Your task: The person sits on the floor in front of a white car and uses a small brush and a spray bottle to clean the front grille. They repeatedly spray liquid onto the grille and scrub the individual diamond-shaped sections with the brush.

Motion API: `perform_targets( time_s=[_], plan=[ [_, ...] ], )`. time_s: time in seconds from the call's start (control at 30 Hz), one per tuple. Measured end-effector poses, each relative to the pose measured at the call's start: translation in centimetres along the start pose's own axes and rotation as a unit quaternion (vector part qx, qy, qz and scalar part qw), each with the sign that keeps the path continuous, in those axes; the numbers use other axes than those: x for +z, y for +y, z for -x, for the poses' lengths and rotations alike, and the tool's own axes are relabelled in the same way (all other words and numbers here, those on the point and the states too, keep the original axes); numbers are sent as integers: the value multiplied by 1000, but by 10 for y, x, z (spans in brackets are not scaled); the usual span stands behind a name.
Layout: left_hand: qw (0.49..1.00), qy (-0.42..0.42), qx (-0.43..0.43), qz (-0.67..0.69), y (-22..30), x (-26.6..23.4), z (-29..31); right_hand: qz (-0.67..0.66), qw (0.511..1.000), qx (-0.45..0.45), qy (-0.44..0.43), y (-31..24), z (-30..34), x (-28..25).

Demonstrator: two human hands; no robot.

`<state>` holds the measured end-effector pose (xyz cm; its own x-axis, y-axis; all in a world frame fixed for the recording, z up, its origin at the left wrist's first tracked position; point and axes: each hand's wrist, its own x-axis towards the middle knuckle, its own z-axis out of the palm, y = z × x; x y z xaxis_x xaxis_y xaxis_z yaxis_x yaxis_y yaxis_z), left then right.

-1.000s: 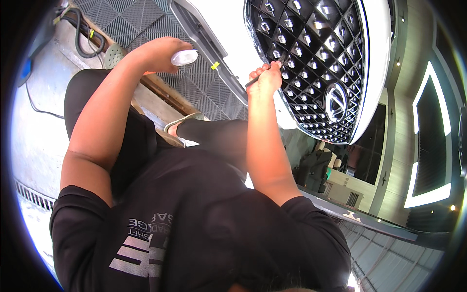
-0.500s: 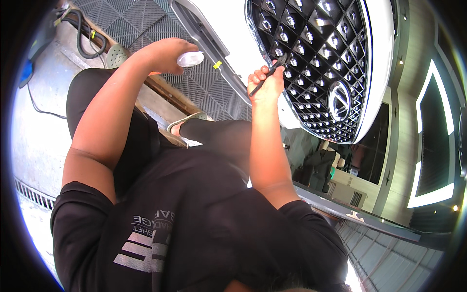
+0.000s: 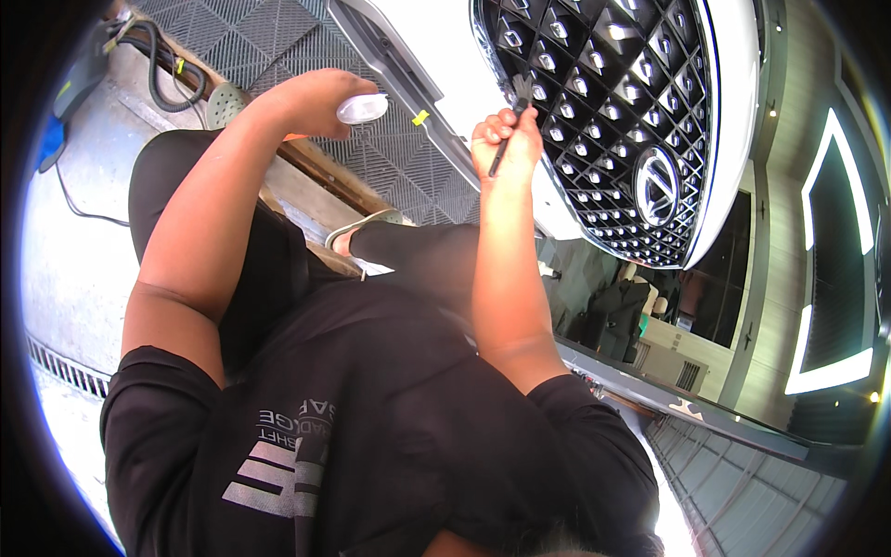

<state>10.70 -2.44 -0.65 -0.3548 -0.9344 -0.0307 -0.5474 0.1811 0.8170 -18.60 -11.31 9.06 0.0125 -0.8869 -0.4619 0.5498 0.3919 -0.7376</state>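
My right hand (image 3: 509, 141) is closed round the dark handle of a detailing brush (image 3: 522, 91). The splayed bristles reach up to the left border of a black car grille (image 3: 603, 111) with many small chrome pieces. A round chrome emblem (image 3: 657, 187) sits low in that grille. Over on the left, my left hand (image 3: 320, 104) grips a whitish, see-through bottle (image 3: 362, 110), apart from the car. Only the bottle's rounded end shows; its other end is hidden in the fingers.
White bumper bodywork (image 3: 444, 46) surrounds the grille. A yellow tag (image 3: 420, 118) hangs by the dark lower trim. Grey ribbed mat (image 3: 278, 42) covers the floor beyond a wooden edge. A black hose (image 3: 176, 79) lies at the far left, and a bright light panel (image 3: 832, 251) glows at right.
The brush has moved up and slightly left along the grille border, and its handle is more upright. The left hand keeps its hold on the bottle, nearly still.
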Motion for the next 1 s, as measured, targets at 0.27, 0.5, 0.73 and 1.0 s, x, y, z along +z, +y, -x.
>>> perform_targets(
  time_s=[0.27,0.5,0.73,1.0],
  plan=[
    [1000,0,14,-1,6,-6,0,45,998,-26,-31,11,-10,34],
    [1000,-5,-11,7,9,-11,2,257,955,-119,85,11,36,21],
    [1000,5,28,-11,18,-6,-5,679,659,-324,29,14,-35,4],
    [999,-41,-3,16,27,-20,4,839,512,-180,35,-18,-8,29]
  ],
)
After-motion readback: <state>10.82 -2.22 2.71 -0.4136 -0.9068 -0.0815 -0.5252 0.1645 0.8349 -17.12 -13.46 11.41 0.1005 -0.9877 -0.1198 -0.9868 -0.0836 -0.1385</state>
